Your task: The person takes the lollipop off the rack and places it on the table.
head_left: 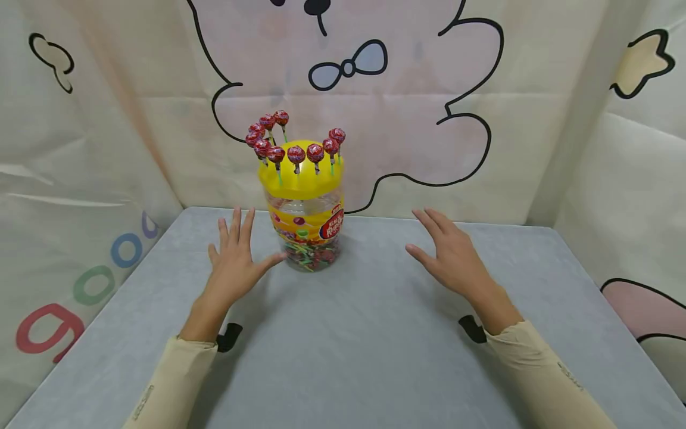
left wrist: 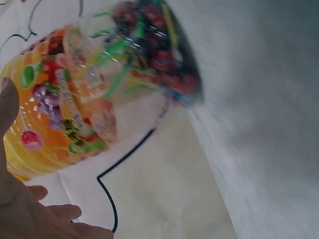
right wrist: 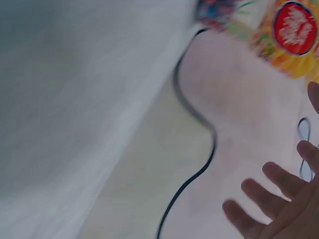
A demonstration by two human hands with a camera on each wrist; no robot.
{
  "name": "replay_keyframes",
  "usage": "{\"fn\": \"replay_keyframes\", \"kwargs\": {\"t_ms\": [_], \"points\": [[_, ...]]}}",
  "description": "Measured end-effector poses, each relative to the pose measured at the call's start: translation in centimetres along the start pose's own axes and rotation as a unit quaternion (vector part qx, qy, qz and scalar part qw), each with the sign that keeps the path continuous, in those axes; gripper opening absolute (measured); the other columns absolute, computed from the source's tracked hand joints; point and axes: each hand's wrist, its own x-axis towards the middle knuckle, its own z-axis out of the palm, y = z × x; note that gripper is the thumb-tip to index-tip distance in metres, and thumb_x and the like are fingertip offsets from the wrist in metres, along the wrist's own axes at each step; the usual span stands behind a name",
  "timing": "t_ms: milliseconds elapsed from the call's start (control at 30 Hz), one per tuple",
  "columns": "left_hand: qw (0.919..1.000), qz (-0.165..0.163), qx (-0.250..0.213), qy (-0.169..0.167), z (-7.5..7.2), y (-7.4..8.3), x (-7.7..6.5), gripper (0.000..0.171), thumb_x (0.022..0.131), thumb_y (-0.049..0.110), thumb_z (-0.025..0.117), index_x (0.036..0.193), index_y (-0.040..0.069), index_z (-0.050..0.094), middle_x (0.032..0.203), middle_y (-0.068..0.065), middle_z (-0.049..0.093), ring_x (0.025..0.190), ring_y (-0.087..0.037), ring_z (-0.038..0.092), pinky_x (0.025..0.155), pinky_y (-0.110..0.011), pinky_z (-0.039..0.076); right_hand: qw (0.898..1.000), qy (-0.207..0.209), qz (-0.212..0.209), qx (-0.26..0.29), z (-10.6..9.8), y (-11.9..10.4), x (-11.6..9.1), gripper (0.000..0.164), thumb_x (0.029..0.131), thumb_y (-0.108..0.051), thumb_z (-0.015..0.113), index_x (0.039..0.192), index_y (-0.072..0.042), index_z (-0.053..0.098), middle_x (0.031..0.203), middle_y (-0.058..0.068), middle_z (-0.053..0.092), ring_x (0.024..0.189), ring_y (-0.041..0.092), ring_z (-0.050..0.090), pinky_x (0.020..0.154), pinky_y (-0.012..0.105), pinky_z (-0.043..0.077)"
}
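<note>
A clear plastic jar with a yellow lid stands upright near the table's back edge. Red-wrapped lollipops stick up in a ring around the lid, and more lie loose in the bottom of the jar. My left hand, fingers spread, is just left of the jar, its thumb tip overlapping the jar's lower side in the head view. To the right, well apart from the jar, my right hand hovers over the table with straight fingers and holds nothing. The jar's fruit-printed label shows in the left wrist view.
A grey-blue cloth covers the table. Behind it hangs a pale curtain with cartoon outlines, and similar printed sheets close off both sides. Black straps sit at the wrists, under beige sleeves.
</note>
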Motion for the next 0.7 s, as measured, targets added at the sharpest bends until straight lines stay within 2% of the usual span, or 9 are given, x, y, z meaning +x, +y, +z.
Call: {"fn": "replay_keyframes", "kwargs": {"t_ms": [67, 133, 267, 367, 500, 567, 700], "points": [[0.9983, -0.003, -0.058, 0.000, -0.2, 0.8, 0.4, 0.114, 0.084, 0.065, 0.067, 0.160, 0.028, -0.008, 0.168, -0.004, -0.015, 0.153, -0.042, -0.014, 0.112, -0.080, 0.004, 0.999, -0.005, -0.011, 0.041, -0.3, -1.4, 1.2, 0.073, 0.098, -0.052, 0.056, 0.159, -0.029, 0.023, 0.163, 0.009, 0.030, 0.147, 0.038, 0.032, 0.111, 0.067, 0.032], [0.9927, -0.010, -0.120, 0.005, -0.4, 1.6, 0.8, 0.114, 0.083, 0.063, 0.069, 0.159, 0.031, -0.010, 0.169, -0.005, -0.010, 0.155, -0.041, -0.007, 0.115, -0.076, 0.009, 0.997, -0.010, -0.014, 0.074, -0.5, -2.8, 2.5, 0.074, 0.097, -0.052, 0.057, 0.159, -0.033, 0.021, 0.163, 0.004, 0.031, 0.147, 0.034, 0.035, 0.113, 0.063, 0.035], [0.9747, -0.019, -0.220, 0.032, -0.5, 3.1, 1.5, 0.116, 0.083, 0.058, 0.073, 0.158, 0.035, -0.011, 0.169, -0.005, -0.003, 0.155, -0.038, 0.005, 0.118, -0.070, 0.016, 0.989, -0.012, -0.026, 0.147, -1.2, -5.4, 5.4, 0.072, 0.097, -0.044, 0.061, 0.157, -0.039, 0.021, 0.161, 0.002, 0.036, 0.142, 0.029, 0.045, 0.110, 0.057, 0.043], [0.9591, -0.012, -0.277, 0.059, -0.3, 3.9, 1.9, 0.115, 0.083, 0.053, 0.075, 0.158, 0.035, -0.009, 0.169, -0.003, 0.000, 0.155, -0.035, 0.009, 0.121, -0.067, 0.016, 0.977, -0.011, -0.033, 0.210, -1.6, -6.9, 7.5, 0.071, 0.097, -0.037, 0.063, 0.156, -0.040, 0.023, 0.157, 0.003, 0.042, 0.135, 0.029, 0.053, 0.106, 0.052, 0.049], [0.9434, -0.011, -0.324, 0.070, 0.1, 4.7, 2.2, 0.113, 0.083, 0.049, 0.077, 0.159, 0.035, -0.006, 0.169, -0.001, 0.002, 0.155, -0.034, 0.011, 0.122, -0.064, 0.016, 0.960, -0.006, -0.032, 0.277, -1.8, -8.3, 10.0, 0.068, 0.098, -0.034, 0.063, 0.154, -0.039, 0.027, 0.154, 0.005, 0.046, 0.131, 0.029, 0.057, 0.106, 0.049, 0.050], [0.9410, -0.018, -0.330, 0.073, 0.4, 5.0, 2.3, 0.112, 0.083, 0.049, 0.077, 0.159, 0.034, -0.004, 0.169, -0.001, 0.003, 0.155, -0.033, 0.011, 0.122, -0.064, 0.018, 0.952, 0.007, -0.038, 0.302, -2.1, -8.9, 11.0, 0.065, 0.098, -0.030, 0.063, 0.154, -0.038, 0.029, 0.153, 0.004, 0.047, 0.132, 0.028, 0.056, 0.107, 0.048, 0.050], [0.9398, -0.022, -0.330, 0.084, 1.0, 5.6, 2.4, 0.115, 0.081, 0.049, 0.079, 0.159, 0.033, -0.003, 0.168, -0.003, 0.003, 0.153, -0.034, 0.013, 0.121, -0.064, 0.021, 0.936, 0.057, -0.079, 0.338, -2.9, -9.9, 12.6, 0.060, 0.099, -0.021, 0.062, 0.152, -0.034, 0.036, 0.147, 0.005, 0.053, 0.128, 0.026, 0.059, 0.106, 0.045, 0.051]]}}
